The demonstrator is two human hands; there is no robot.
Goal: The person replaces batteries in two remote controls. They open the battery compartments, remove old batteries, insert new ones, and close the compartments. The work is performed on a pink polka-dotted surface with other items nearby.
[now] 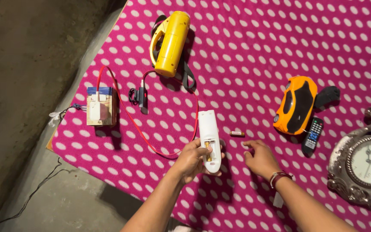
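Head view: your left hand (193, 160) is wrapped around the white remote (209, 140), battery bay up, one cell seated. It looks light, hard and smooth, so grip its sides. Your right hand (260, 158) hovers half-open and empty above the polka-dot cloth (245, 56), just below the loose battery (237, 133).

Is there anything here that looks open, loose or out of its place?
Yes. The white remote in the left hand lies back-up with its battery compartment uncovered, one battery showing inside. A second small battery lies loose on the dotted cloth, just beyond the right hand. No cover is visible.
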